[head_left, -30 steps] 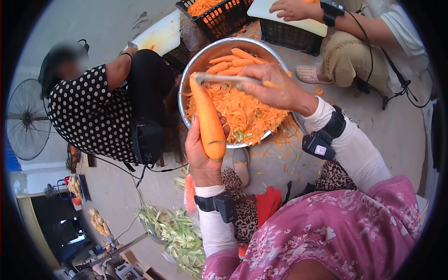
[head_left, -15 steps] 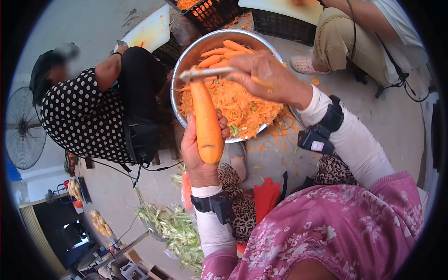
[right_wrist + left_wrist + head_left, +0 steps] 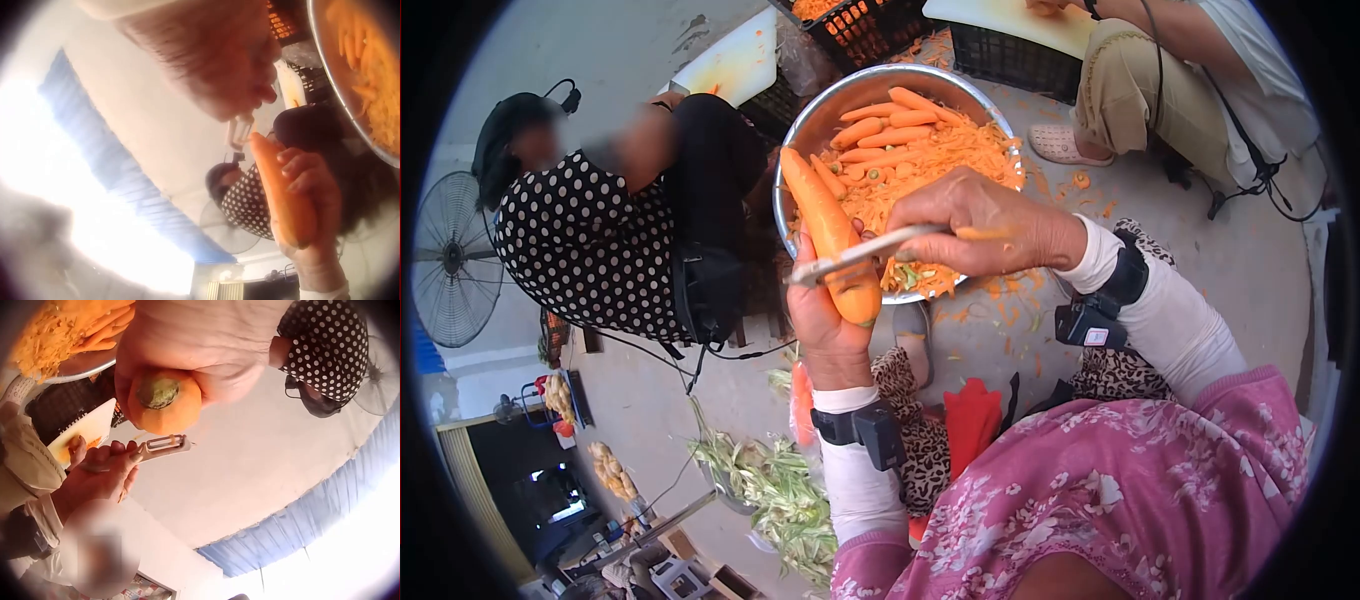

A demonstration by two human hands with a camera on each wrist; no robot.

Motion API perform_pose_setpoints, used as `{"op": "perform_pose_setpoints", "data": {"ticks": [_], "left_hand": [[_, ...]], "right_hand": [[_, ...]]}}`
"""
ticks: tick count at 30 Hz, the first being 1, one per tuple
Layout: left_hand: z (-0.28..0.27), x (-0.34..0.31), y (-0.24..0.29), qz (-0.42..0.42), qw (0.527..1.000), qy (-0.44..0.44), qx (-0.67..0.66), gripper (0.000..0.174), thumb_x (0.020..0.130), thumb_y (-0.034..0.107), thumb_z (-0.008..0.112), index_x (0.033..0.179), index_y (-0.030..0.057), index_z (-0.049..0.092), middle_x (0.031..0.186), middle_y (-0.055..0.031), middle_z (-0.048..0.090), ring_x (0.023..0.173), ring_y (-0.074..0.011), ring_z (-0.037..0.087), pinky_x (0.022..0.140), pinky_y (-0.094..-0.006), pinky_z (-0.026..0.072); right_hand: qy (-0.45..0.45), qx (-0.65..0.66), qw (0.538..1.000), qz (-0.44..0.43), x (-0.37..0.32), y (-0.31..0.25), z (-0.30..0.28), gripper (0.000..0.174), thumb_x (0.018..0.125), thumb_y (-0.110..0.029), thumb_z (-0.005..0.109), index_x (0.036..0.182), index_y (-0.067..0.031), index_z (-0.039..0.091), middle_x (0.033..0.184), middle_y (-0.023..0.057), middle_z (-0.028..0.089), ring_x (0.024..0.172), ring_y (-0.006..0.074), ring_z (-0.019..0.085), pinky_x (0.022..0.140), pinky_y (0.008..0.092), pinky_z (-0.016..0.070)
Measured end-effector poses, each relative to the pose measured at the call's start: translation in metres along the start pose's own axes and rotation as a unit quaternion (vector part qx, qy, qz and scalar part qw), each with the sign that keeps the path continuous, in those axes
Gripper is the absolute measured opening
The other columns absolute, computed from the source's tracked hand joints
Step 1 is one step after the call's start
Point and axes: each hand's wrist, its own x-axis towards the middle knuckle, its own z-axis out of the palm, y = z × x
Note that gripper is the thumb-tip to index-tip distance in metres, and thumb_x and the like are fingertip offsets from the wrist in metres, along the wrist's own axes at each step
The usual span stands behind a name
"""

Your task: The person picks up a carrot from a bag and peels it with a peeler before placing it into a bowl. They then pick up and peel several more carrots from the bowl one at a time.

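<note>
A large orange carrot [image 3: 820, 205] lies along my left hand [image 3: 828, 345], which grips its lower part, with the thick stem end toward me. My right hand [image 3: 985, 222] holds a light-coloured peeler [image 3: 875, 250] by its handle. In the head view the peeler crosses the carrot near its thick end. The left wrist view shows the carrot's greenish stem end [image 3: 159, 394] close to the peeler's slotted head [image 3: 165, 442]. Beyond both hands stands a metal basin [image 3: 900, 72] with whole peeled carrots [image 3: 890, 137] and a heap of orange peelings [image 3: 975, 155].
Two people sit close by: one in a polka-dot top [image 3: 590, 240] at left, one in tan trousers [image 3: 1115, 100] at right. White boards [image 3: 735, 62] and black crates [image 3: 1020, 62] stand beyond the basin. Green husks [image 3: 785, 500] lie on the floor near my left arm.
My right hand has brought the peeler from the carrot's far tip down toward its thick end. The carrot now leans more to the left, its far tip out from behind the peeler.
</note>
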Motion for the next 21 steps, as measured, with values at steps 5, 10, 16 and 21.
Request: {"op": "perform_pose_setpoints", "data": {"ticks": [5,10,16,21], "left_hand": [[0.0,-0.004,-0.003,0.008,0.999,0.028,0.014,0.04,0.099,0.034,0.042,0.122,0.0024,0.049,0.102,-0.0161,0.06,0.089,-0.0257,0.059,0.075,-0.0385,0.0499],[0.0,-0.009,-0.013,-0.061,0.995,-0.06,0.053,0.041,0.098,0.034,0.042,0.12,-0.0003,0.047,0.1,-0.0166,0.053,0.087,-0.0252,0.048,0.071,-0.0356,0.044],[0.009,-0.004,-0.01,-0.037,0.998,-0.055,0.017,0.04,0.099,0.033,0.041,0.12,-0.0002,0.046,0.101,-0.0161,0.052,0.087,-0.0251,0.048,0.071,-0.0354,0.0436],[0.006,-0.001,-0.007,-0.016,0.999,-0.027,0.02,0.04,0.099,0.033,0.04,0.121,0.0003,0.046,0.102,-0.0168,0.053,0.087,-0.0253,0.049,0.071,-0.0361,0.0439]], "right_hand": [[0.034,-0.049,0.997,-0.049,-0.001,0.011,0.012,0.014,0.085,-0.011,0.058,0.094,-0.0006,0.061,0.076,0.0168,0.058,0.072,0.0352,0.059,0.063,0.0407,0.0454],[0.222,-0.216,0.948,-0.069,0.018,0.066,-0.012,0.015,0.087,-0.013,0.056,0.097,-0.0021,0.059,0.077,0.018,0.057,0.071,0.0373,0.055,0.062,0.0417,0.0441],[0.273,-0.169,0.946,0.035,0.022,0.053,-0.032,0.022,0.085,-0.019,0.057,0.099,-0.0032,0.063,0.073,0.015,0.059,0.064,0.0284,0.053,0.062,0.0357,0.0447],[0.224,-0.137,0.964,0.04,0.02,0.032,-0.003,0.024,0.086,-0.016,0.054,0.103,-0.0002,0.061,0.088,0.0206,0.063,0.083,0.0361,0.061,0.072,0.0424,0.0486]]}}
